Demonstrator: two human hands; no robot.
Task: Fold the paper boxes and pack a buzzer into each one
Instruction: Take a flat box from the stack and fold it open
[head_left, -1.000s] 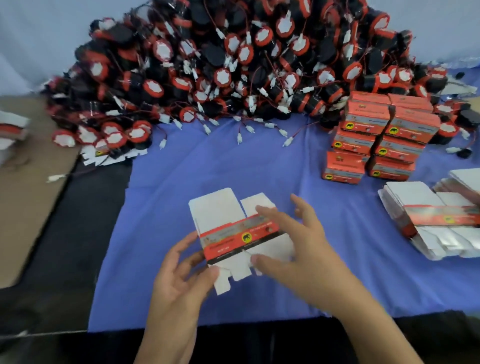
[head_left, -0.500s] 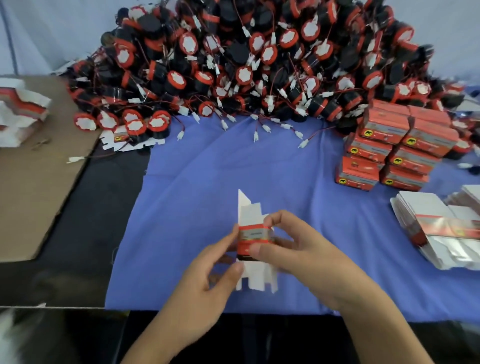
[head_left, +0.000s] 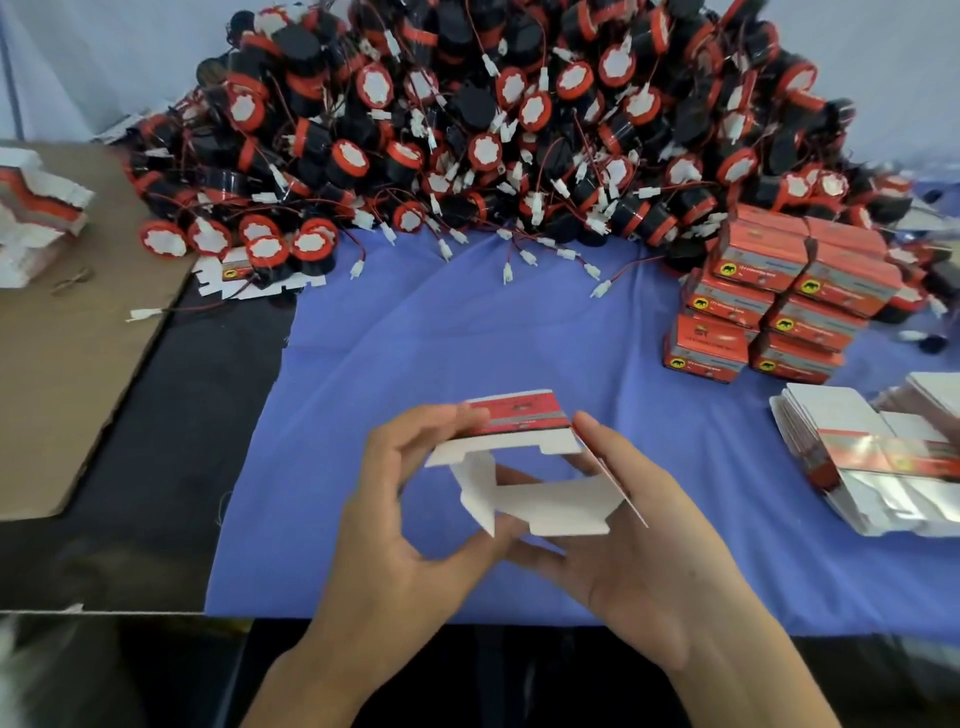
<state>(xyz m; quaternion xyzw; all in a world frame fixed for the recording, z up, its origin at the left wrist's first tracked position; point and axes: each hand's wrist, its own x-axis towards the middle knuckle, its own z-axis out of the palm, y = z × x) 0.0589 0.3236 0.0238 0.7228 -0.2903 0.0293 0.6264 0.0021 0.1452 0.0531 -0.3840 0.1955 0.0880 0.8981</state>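
A red and white paper box (head_left: 524, 447) hangs half opened above the blue cloth (head_left: 467, 332), its white end flaps spread toward me. My left hand (head_left: 400, 525) grips its left side, fingers on the red top and thumb under a white flap. My right hand (head_left: 639, 540) holds the right side, fingers along the right wall and thumb beneath the lower flap. A big heap of black and red buzzers (head_left: 493, 119) with red wires and white plugs fills the back of the table.
Folded red boxes (head_left: 779, 301) are stacked at the right. Flat box blanks (head_left: 872, 457) lie in a pile at the right edge, and more blanks (head_left: 36, 218) sit on the brown cardboard (head_left: 62, 364) at the left. One flat blank (head_left: 244, 278) lies under buzzers.
The flat blank has been turned and opened into a box shape between both hands. The view has shifted a little to the left.
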